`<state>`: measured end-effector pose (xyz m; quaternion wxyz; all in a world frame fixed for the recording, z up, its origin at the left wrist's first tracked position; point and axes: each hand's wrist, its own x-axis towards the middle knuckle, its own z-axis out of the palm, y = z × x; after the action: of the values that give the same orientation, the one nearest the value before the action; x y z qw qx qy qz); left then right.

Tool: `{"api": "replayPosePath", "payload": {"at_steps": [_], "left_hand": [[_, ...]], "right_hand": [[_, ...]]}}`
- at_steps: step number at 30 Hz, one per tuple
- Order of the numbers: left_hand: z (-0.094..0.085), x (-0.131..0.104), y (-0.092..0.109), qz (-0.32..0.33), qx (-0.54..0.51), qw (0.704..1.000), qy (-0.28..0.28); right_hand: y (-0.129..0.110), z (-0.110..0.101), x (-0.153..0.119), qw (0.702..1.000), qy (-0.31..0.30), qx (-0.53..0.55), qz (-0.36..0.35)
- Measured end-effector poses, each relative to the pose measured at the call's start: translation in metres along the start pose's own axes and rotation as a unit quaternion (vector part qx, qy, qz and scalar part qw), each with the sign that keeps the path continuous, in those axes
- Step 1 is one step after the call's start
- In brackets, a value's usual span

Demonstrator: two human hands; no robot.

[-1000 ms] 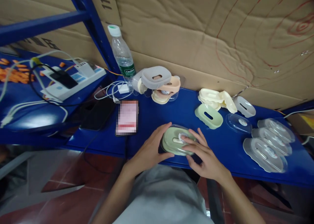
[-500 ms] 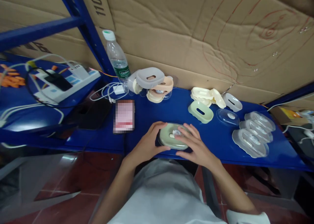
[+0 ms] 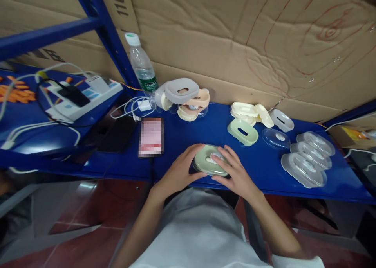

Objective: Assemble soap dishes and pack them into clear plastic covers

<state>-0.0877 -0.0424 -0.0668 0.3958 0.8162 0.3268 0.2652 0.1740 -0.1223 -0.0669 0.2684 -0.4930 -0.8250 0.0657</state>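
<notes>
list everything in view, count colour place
lidded box: 1, green, front centre
green tray: 1, green, behind box
cream trays: several, cream, back right
grey tray: 1, grey, back right
single lid: 1, clear, beside green tray
overlapping lids: 3, clear, far right
bottle: 1, clear, back left
tray pile: 1, grey, peach, cream, beside bottle
phone: 1, pink screen, left of box
charger: 1, white, behind phone
power strip: 1, white, left
orange pieces: many, orange, far left
table: 1, blue, under box
cardboard: count unclear, brown, back
floor: 1, red, below
left hand: 1, bare, on box
right hand: 1, bare, on box
</notes>
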Motion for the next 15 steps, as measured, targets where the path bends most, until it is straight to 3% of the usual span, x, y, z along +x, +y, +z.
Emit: {"api": "replayPosePath", "payload": {"at_steps": [15], "left_hand": [[-0.0002,0.0000,0.0026,-0.002,0.016,1.000,-0.001]], "right_hand": [[0.0017,-0.0051,0.0034,0.999,-0.012,0.027,0.016]]}}
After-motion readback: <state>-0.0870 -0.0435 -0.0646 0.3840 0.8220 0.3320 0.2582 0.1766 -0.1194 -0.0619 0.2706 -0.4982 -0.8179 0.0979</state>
